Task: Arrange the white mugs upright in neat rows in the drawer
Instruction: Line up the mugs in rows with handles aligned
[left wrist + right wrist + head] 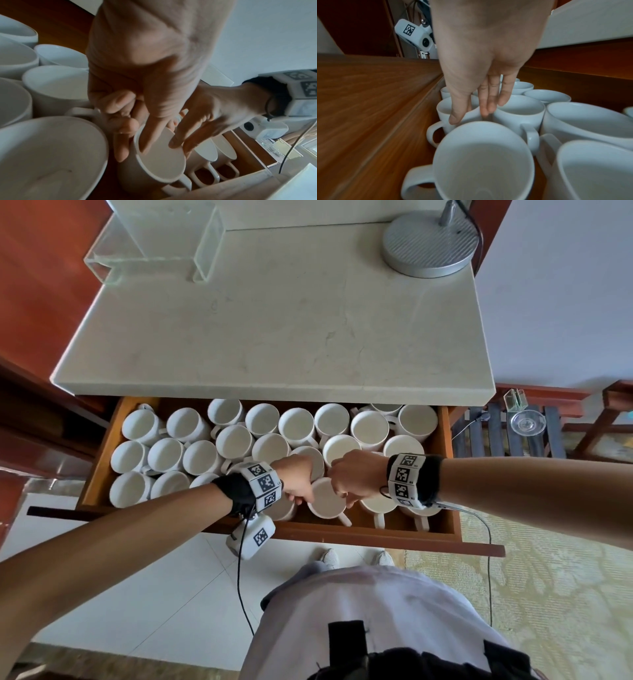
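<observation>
A: Head view, entry one. Wooden drawer (97,467) pulled out under the stone countertop (274,320), packed with white mugs (236,441), nearly all upright. Both hands meet at the front row, on one mug (327,501) whose handle points at the drawer front.

B: State of the hands?

A: Left hand (296,477): thumb laid inside the rim, fingers down the outer wall, so it pinches that mug's rim; the left wrist view shows this plainly. Right hand (356,474): fingers straight and together, tips touching the rim's far side and reaching down between mugs. Not closed round anything.

B: Row condition?

A: Front right mugs sit side by side, handles forward. Middle rows are staggered, rims touching.

B: Risks, in your judgement?

A: Crowding. Sliding this mug sideways could knock ceramic against ceramic and chip a rim. The handle could catch a neighbour's. A rim pinch is a thin hold; a tilt might tip the mug onto the next one. Fingers could be nipped between walls.
</observation>
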`<state>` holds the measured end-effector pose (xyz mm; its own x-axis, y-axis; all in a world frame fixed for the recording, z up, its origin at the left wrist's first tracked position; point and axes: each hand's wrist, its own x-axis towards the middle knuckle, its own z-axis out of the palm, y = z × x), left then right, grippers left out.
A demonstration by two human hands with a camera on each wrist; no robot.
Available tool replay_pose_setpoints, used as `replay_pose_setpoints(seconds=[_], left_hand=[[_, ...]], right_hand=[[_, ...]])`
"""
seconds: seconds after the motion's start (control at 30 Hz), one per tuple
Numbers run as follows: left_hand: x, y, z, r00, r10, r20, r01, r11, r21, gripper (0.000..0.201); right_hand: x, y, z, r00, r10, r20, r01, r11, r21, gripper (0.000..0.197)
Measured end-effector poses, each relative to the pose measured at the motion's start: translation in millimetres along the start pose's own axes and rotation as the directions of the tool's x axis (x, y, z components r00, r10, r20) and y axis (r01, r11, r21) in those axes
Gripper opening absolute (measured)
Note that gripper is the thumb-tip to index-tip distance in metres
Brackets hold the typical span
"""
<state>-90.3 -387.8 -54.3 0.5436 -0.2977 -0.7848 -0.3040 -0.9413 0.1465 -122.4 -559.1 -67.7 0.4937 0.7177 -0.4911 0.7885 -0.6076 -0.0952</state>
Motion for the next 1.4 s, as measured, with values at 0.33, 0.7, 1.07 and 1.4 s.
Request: replay_pose_setpoints(seconds=[0.33, 0.7, 1.07, 1.4], left_hand=[[3, 12, 4, 1.0, -0.005, 0.027, 0.007, 0.997, -0.072, 0.018], [5, 18, 6, 0.997, -0.047, -0.061, 0.033, 0.977, -0.212, 0.017], [4, 22, 13, 0.974, -0.066, -0.217, -0.006, 0.949, -0.315, 0.012], [13, 23, 13, 0.942, 0.009, -0.336, -0.063, 0.987, -0.148, 0.026]], right_hand=[[-28, 12, 5, 0.989, 0.114, -0.089, -0.1, 0.983, 0.152, 0.051], [-31, 6, 13, 0.955, 0.293, -0.033, -0.258, 0.885, 0.387, 0.058], [-32, 15, 7, 0.913, 0.409, -0.002, -0.324, 0.728, 0.604, 0.026], [-32, 18, 2, 0.904, 0.425, 0.043, -0.36, 0.705, 0.611, 0.018]])
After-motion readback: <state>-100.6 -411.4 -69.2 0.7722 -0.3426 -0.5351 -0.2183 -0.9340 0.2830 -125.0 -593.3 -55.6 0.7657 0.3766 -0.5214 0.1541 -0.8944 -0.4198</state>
